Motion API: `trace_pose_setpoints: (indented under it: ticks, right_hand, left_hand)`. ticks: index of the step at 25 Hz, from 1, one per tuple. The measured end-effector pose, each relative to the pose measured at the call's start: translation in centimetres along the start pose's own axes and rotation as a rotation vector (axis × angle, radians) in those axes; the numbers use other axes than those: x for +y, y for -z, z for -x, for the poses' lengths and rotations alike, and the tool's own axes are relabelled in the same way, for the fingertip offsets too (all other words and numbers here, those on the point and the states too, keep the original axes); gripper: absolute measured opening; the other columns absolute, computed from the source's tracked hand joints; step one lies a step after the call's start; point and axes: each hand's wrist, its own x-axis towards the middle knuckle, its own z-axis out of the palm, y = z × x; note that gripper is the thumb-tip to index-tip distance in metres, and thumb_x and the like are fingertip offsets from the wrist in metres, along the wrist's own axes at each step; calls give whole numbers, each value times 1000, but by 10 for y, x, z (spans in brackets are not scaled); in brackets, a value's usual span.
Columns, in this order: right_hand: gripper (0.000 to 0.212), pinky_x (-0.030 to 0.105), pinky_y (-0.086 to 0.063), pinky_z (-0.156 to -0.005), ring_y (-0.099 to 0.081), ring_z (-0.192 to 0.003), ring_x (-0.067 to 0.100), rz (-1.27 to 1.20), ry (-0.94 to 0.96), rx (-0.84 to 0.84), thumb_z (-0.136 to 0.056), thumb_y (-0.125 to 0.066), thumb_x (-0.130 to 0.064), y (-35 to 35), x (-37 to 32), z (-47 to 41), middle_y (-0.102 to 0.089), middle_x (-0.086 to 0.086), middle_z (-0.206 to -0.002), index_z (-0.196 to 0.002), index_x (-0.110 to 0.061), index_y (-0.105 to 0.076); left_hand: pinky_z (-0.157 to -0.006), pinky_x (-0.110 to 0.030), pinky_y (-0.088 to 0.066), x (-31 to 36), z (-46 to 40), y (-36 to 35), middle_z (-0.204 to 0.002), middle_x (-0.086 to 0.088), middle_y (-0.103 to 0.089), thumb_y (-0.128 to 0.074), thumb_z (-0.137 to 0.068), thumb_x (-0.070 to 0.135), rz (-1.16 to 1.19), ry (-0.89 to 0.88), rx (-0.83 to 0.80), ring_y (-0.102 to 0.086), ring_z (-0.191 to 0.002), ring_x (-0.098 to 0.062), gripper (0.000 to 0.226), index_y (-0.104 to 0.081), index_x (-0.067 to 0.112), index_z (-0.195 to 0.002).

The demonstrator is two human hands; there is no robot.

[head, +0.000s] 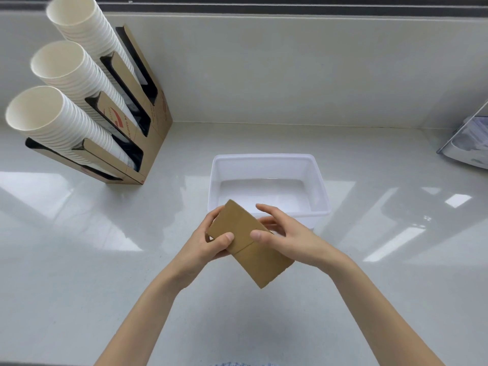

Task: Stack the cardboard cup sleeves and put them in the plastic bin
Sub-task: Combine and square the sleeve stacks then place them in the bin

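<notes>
Brown cardboard cup sleeves (pixel 248 241) are held flat and tilted above the counter, just in front of the white plastic bin (pixel 320 186). One sleeve overlaps another, with a step edge showing between them. My left hand (pixel 211 241) grips the upper left end, thumb on top. My right hand (pixel 285 233) holds the right side, thumb pressed on the top face and fingers spread behind. The bin looks empty inside. How many sleeves are in the stack is hidden.
A cardboard holder (pixel 148 143) with three slanted stacks of white paper cups (pixel 52 122) stands at the back left. A clear acrylic stand (pixel 467 141) sits at the right edge. The glossy white counter (pixel 79 260) runs to a low back wall.
</notes>
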Motion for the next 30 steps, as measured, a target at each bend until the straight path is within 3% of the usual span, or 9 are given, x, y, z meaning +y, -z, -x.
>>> trace_pose_setpoints:
  ticks: [3,6,10,14,18,20,24,30]
  right_hand:
    - [63,28,-48,-94,-56,-111,10,-30,-8,-43,-81,-60,-47,0,-1,-7,-53,-6,-125,-136,-40,-30]
    - [70,30,-49,-93,-59,-107,11,-45,-40,-72,-70,-59,-52,-3,4,-11,-56,-2,-121,-134,-37,-35]
    - [58,36,-50,-95,-62,-106,15,-149,-67,-71,-67,-58,-49,-7,7,-17,-61,2,-120,-121,-29,-49]
    - [59,41,-50,-97,-64,-103,19,-253,-81,-41,-67,-58,-47,-3,-1,-30,-63,7,-118,-118,-18,-52]
    - [43,30,-54,-78,-66,-89,18,-396,-75,-82,-76,-53,-41,13,-19,-46,-69,10,-107,-108,-14,-60]
    - [25,26,-53,-67,-66,-75,14,-485,-85,-80,-85,-50,-37,22,-24,-55,-69,3,-90,-96,-19,-63]
    - [22,28,-44,-61,-59,-67,15,-598,-147,61,-87,-49,-35,37,-24,-87,-62,1,-78,-84,-18,-62]
    - [29,24,-45,-55,-60,-70,15,-576,-297,158,-85,-55,-36,32,-12,-139,-63,1,-80,-96,-9,-61]
  left_hand:
    - [-75,-19,-54,8,-2,1,-118,-5,-57,-62,-55,47,-11,1,-23,-64,-98,-12,68,-43,34,-120]
    - [-73,-16,-53,12,-3,1,-117,-7,-55,-61,-52,49,-33,48,-22,-62,-98,-12,63,-41,36,-111]
    - [-68,-13,-53,17,-8,0,-109,-2,-57,-60,-51,50,-58,69,-1,-61,-95,-10,59,-41,33,-105]
    - [-70,-19,-56,29,-22,0,-119,-11,-58,-55,-71,39,-81,40,63,-62,-100,-16,47,-49,21,-113]
    - [-67,-18,-55,52,-42,5,-106,-5,-59,-49,-87,35,-109,7,137,-62,-90,-6,35,-51,16,-117]
    - [-72,-21,-56,61,-54,13,-111,0,-59,-43,-89,38,-133,-9,176,-60,-102,-8,36,-50,19,-119]
    - [-84,-25,-49,64,-76,36,-114,-2,-58,-42,-92,27,-158,20,340,-56,-108,-16,31,-52,16,-119]
    - [-104,-41,-40,36,-100,57,-126,-6,-56,-45,-89,21,-296,218,465,-52,-114,-20,36,-50,16,-124]
